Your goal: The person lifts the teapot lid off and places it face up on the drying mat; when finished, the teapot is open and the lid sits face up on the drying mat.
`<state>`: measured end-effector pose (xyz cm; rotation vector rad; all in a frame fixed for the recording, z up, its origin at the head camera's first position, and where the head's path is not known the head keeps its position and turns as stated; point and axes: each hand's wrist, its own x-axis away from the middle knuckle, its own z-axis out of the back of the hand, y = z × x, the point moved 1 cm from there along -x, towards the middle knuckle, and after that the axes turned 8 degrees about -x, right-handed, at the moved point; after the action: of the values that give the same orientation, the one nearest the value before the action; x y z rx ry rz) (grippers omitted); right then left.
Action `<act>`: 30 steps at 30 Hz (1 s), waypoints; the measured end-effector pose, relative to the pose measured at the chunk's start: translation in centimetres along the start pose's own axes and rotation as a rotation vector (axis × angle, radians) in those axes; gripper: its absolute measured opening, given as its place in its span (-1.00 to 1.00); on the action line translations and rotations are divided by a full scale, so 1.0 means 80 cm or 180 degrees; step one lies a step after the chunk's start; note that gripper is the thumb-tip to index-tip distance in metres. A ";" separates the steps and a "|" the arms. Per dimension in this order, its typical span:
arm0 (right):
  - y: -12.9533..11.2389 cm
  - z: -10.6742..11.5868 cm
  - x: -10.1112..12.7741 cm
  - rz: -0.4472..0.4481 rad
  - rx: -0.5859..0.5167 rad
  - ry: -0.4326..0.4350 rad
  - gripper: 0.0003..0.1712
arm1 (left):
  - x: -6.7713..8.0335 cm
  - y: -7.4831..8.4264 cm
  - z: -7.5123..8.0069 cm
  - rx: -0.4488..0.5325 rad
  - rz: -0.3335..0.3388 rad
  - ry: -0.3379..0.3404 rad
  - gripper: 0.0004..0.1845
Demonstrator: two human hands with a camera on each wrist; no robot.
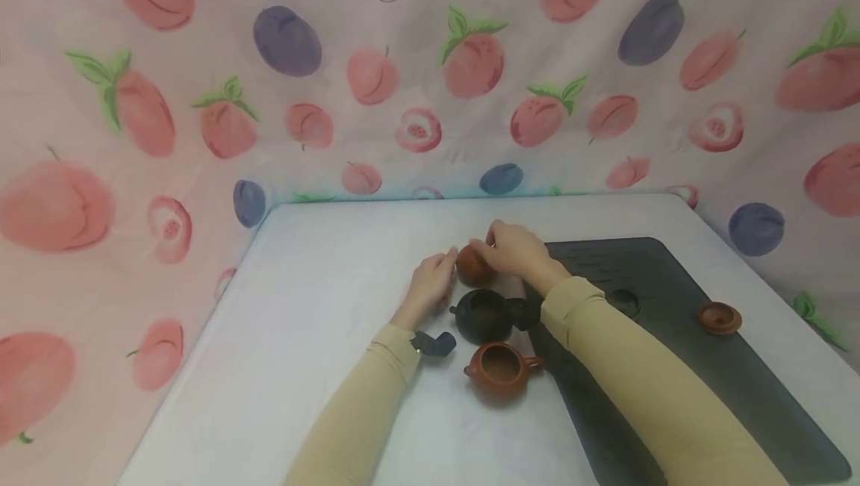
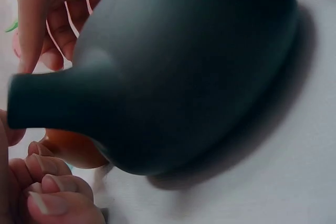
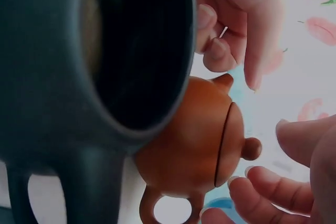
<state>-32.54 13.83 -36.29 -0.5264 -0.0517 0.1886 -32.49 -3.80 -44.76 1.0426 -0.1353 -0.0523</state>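
Two sleeved arms of yours reach forward over the tabletop (image 1: 322,284), meeting at the lidded brown teapot (image 1: 474,266). Your right hand (image 1: 513,248) curls over it from above, fingertips around the lid. Your left hand (image 1: 433,282) touches its side, fingers relaxed. The teapot stands just behind the open black teapot (image 1: 487,314).

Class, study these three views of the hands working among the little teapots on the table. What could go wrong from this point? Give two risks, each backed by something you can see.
1. Both hands, left hand and right hand, close around the lidded brown teapot; its lid might slip off if tilted.
2. The black teapot sits right beside it, under the right sleeve; a forearm movement could knock it.
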 end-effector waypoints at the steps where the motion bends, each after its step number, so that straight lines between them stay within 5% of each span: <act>1: -0.001 -0.002 -0.001 0.0000 -0.0006 -0.0015 -0.50 | -0.001 -0.001 0.001 -0.0012 -0.0005 0.0002 -0.41; 12: -0.004 -0.009 -0.014 -0.0024 0.0145 -0.0145 -0.53 | -0.007 -0.005 0.000 0.0368 -0.0076 -0.0250 -0.44; 30: -0.008 -0.020 -0.019 0.0067 0.0459 -0.0322 -0.55 | -0.012 -0.003 0.004 0.0300 -0.0064 -0.0269 -0.52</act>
<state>-33.75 12.19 -37.35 -0.3734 -0.1302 0.2375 -33.47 -4.11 -44.92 1.1364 -0.2054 -0.1092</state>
